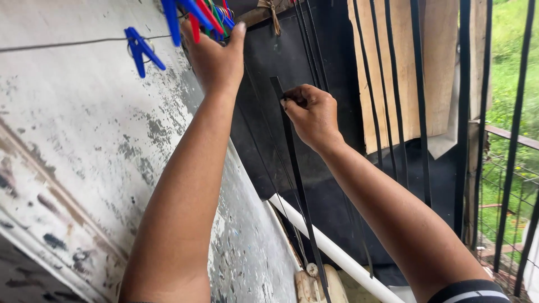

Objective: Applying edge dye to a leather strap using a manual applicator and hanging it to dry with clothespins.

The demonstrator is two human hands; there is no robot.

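Right hand (pixel 311 115) pinches a black strip (pixel 295 179) — left hand (pixel 216 59), loosely curled, touches clothespins (pixel 196 17) on the line (pixel 62 44) above.

The fingertips of the left hand (pixel 216 56) are hidden among the coloured clothes pegs (pixel 196 17), which are cut off by the top edge. The lower end of the black strip (pixel 297 185) is cut off by the bottom edge.

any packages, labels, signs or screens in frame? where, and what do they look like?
None in view: no package, label, sign or screen.
Left hand reaches up at coloured clothes pegs on a wire.
Right hand pinches a long black strip.
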